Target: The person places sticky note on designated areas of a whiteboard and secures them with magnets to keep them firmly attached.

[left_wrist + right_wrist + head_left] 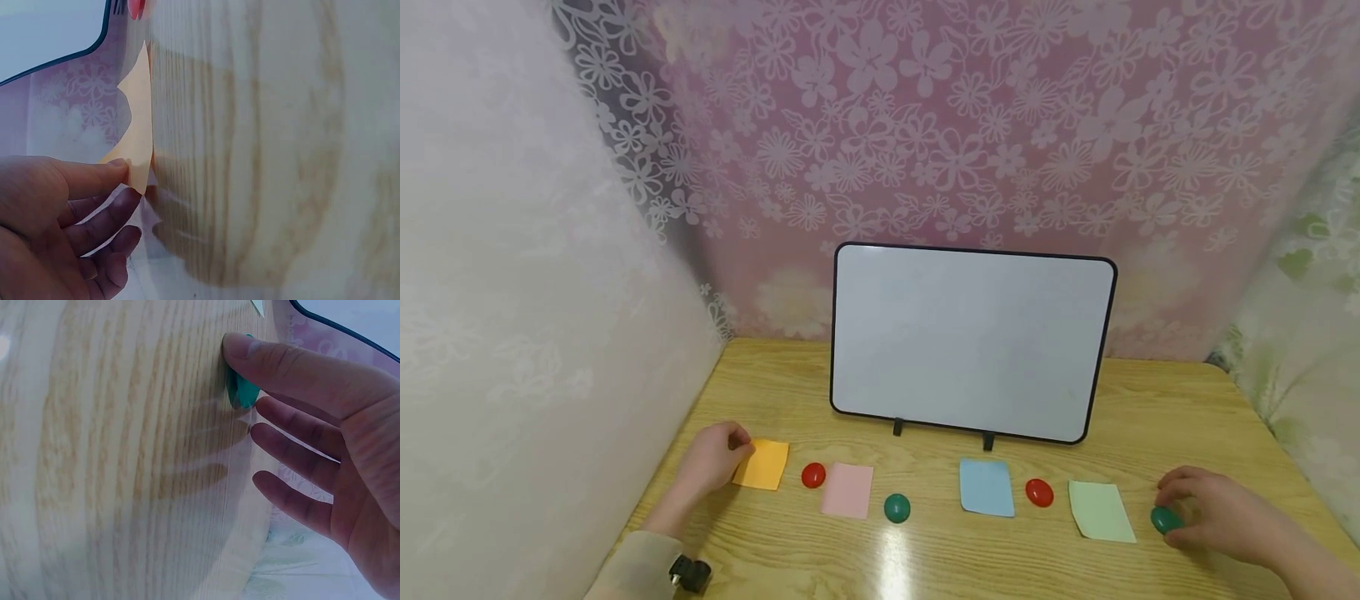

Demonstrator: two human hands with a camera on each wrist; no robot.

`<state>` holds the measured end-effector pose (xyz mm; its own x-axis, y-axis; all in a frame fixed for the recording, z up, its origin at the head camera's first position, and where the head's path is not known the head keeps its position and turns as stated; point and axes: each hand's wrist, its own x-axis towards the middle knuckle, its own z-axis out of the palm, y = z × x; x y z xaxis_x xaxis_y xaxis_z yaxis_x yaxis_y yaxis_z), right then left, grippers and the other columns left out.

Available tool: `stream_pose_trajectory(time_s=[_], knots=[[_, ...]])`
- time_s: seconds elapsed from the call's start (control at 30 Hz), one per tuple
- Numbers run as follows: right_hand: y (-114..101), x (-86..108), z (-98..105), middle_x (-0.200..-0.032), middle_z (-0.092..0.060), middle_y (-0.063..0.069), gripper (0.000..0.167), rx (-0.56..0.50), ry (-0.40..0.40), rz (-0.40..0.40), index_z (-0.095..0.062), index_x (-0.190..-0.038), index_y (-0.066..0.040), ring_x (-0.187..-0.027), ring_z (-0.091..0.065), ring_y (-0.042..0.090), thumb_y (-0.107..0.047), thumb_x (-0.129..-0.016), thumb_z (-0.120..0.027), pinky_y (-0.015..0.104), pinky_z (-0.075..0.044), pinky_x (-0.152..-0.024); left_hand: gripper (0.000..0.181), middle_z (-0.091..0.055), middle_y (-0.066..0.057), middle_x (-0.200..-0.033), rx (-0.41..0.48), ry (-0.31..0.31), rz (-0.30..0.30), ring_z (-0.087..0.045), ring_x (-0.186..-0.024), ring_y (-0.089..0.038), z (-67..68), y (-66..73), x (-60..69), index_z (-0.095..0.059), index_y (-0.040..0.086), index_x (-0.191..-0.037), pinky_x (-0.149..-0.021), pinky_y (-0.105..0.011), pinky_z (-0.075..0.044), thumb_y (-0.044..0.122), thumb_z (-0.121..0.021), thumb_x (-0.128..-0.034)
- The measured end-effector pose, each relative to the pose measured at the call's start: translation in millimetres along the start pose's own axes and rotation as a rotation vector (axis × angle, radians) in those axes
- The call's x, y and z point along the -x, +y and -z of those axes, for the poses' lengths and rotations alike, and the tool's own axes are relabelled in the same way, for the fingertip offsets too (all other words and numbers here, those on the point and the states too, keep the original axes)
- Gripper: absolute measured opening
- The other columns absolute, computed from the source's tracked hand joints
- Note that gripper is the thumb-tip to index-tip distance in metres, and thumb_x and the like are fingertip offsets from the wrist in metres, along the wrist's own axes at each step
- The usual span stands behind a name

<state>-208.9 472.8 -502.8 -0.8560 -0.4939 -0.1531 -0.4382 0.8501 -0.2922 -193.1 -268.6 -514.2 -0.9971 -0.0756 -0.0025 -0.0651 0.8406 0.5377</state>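
At the left end of a row on the table, my left hand (715, 457) pinches the near-left edge of an orange sticky note (764, 465). In the left wrist view the thumb presses on that note (142, 125), whose far part curls up. My right hand (1221, 508), at the row's right end, holds a round green magnet (1167, 520) between thumb and fingers. The right wrist view has the thumb over this magnet (245, 387), with the other fingers spread beside it. Nearest it lies a pale green sticky note (1102, 511).
Between the hands lie a red magnet (813, 475), a pink sticky note (847, 491), another green magnet (897, 507), a blue sticky note (987, 487) and a second red magnet (1039, 492). Behind them a whiteboard (970, 342) stands on small black feet. Patterned walls (925, 125) enclose the wooden table (820, 558).
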Motion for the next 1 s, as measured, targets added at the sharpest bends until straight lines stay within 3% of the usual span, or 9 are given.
stream_pose_trajectory(time_s=[0.17, 0.27, 0.7, 1.0], knots=[[0.6, 1.1, 0.6, -0.110, -0.068, -0.010, 0.035, -0.057, -0.012, 0.004, -0.074, -0.105, -0.023, -0.095, -0.066, 0.005, -0.042, -0.082, -0.093, 0.032, -0.057, -0.078, 0.009, -0.069, -0.003, -0.088, 0.021, 0.002, 0.027, -0.061, -0.075, -0.018, 0.2, -0.6, 0.0, -0.072, 0.006, -0.099, -0.067, -0.038, -0.052, 0.014, -0.075, -0.1002], [1.5, 1.8, 0.0, -0.105, -0.068, -0.014, 0.037, -0.088, -0.012, 0.009, -0.074, -0.107, -0.019, -0.092, -0.063, -0.001, -0.040, -0.083, -0.093, 0.030, -0.057, -0.076, 0.009, -0.069, -0.003, -0.087, 0.028, 0.005, 0.027, -0.061, -0.074, -0.018, 0.2, -0.3, 0.6, -0.072, 0.005, -0.099, -0.065, -0.037, -0.052, 0.013, -0.075, -0.1000], [7.6, 4.2, -0.8, -0.103, -0.070, -0.020, 0.042, -0.095, -0.004, -0.011, -0.072, -0.112, -0.018, -0.092, -0.062, -0.005, -0.045, -0.085, -0.090, 0.028, -0.055, -0.076, 0.016, -0.074, -0.007, -0.096, 0.078, 0.006, 0.049, -0.066, -0.079, -0.019, 1.7, 0.0, -0.4, -0.077, -0.002, -0.110, -0.065, -0.036, -0.055, 0.011, -0.075, -0.1003], [5.2, 2.9, -1.2, -0.112, -0.075, -0.005, 0.053, -0.090, -0.008, -0.050, -0.074, -0.123, -0.008, -0.096, -0.067, 0.003, -0.043, -0.086, -0.089, 0.030, -0.057, -0.078, 0.016, -0.076, -0.012, -0.101, 0.102, 0.037, 0.045, -0.070, -0.087, -0.025, 5.7, 2.4, 2.1, -0.079, -0.003, -0.108, -0.069, -0.040, -0.058, 0.011, -0.076, -0.0995]])
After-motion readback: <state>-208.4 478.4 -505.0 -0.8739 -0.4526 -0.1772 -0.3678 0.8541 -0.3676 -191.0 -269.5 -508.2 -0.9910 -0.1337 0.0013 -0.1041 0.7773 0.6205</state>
